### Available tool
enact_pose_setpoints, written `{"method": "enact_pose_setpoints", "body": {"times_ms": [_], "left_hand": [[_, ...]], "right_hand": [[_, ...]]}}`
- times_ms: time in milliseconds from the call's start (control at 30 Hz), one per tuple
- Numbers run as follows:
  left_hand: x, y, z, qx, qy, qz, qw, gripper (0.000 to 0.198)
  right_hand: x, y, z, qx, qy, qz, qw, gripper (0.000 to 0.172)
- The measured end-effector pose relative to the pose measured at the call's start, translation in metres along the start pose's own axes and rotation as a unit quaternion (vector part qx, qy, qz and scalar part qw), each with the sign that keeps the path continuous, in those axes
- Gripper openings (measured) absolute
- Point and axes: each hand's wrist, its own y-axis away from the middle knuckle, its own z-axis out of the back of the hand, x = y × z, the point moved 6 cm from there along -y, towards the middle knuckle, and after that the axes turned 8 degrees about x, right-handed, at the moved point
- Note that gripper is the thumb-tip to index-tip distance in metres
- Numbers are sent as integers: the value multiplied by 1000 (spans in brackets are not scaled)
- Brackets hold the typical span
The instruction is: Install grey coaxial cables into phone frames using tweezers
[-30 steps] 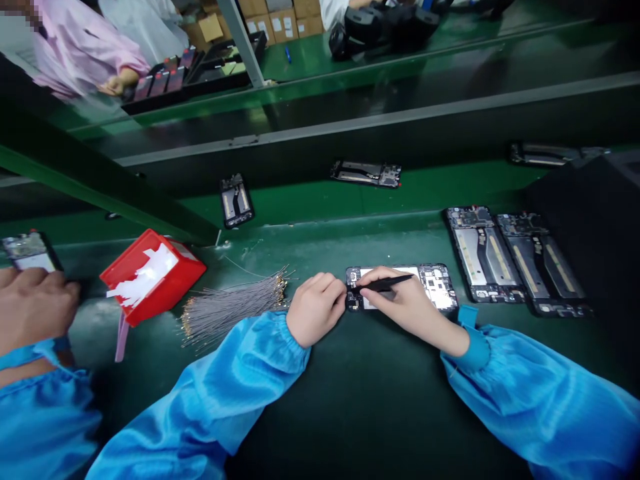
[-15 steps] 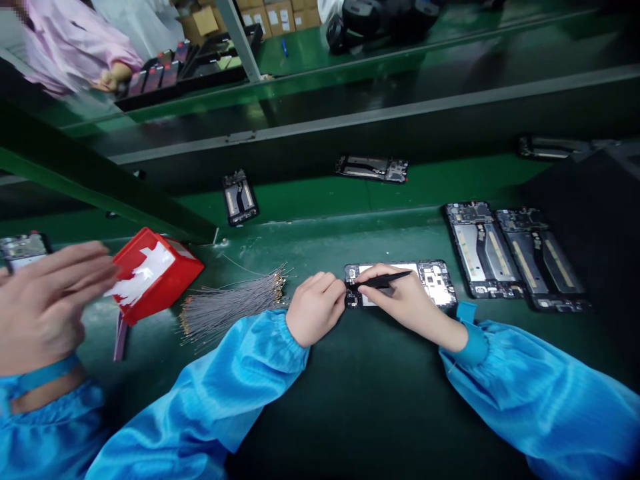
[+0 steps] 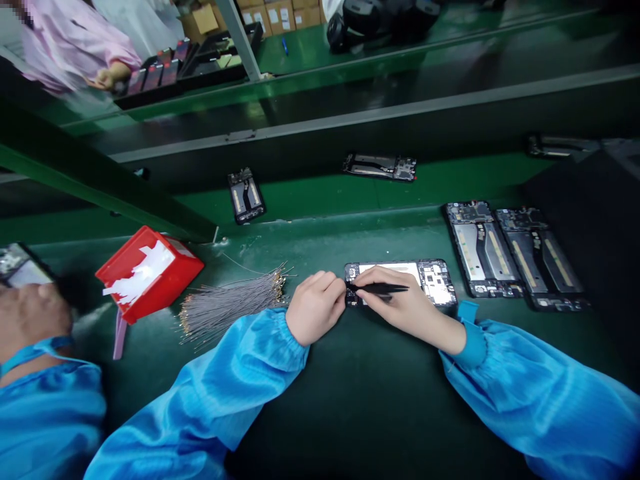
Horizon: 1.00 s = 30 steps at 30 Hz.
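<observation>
An opened phone (image 3: 433, 280) lies lengthwise on the dark green mat in front of me, its circuit board exposed. My right hand (image 3: 403, 303) rests over its middle and grips black tweezers (image 3: 380, 289), tip pointing left at the phone's left end. My left hand (image 3: 315, 307) is curled with its fingertips pinched at that same left end; what they pinch is too small to tell. Both arms wear blue sleeves.
A bundle of thin grey wires (image 3: 233, 303) lies left of my left hand, beside a red bin (image 3: 150, 270). Two opened phones (image 3: 515, 253) lie at the right. Two more phones (image 3: 247, 193) (image 3: 380, 166) sit on the green belt. A co-worker's hand (image 3: 27, 313) is at far left.
The co-worker's hand at the left rose toward the red bin, then dropped back. The phones on the belt drifted right. My tweezers tilted flatter; my hands stayed on the phone.
</observation>
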Motion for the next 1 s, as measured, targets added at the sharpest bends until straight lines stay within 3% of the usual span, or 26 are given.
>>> {"method": "enact_pose_setpoints", "body": {"times_ms": [133, 300, 400, 533, 633, 767, 900, 1000], "left_hand": [[-1, -2, 0, 18, 2, 4, 1000, 16], [4, -2, 1, 43, 27, 17, 999, 11], [14, 0, 4, 74, 47, 33, 996, 12], [13, 3, 8, 136, 20, -1, 990, 11], [-7, 4, 10, 135, -52, -81, 986, 14], [-32, 3, 8, 96, -121, -173, 973, 18], [-40, 0, 3, 95, -126, -183, 970, 19], [-47, -6, -2, 105, -108, -173, 973, 16]], "right_hand": [[10, 0, -7, 24, 61, 50, 997, 12], [12, -2, -8, 23, 50, 35, 998, 10], [6, 8, 15, -36, 50, 18, 998, 9], [-11, 44, 64, -163, 208, -33, 964, 8], [-25, 65, 78, -156, 278, -80, 944, 9], [-29, 73, 72, -141, 205, -100, 963, 6], [-24, 66, 64, -119, 40, -81, 989, 6], [-19, 63, 61, -97, -16, -55, 994, 6]]}}
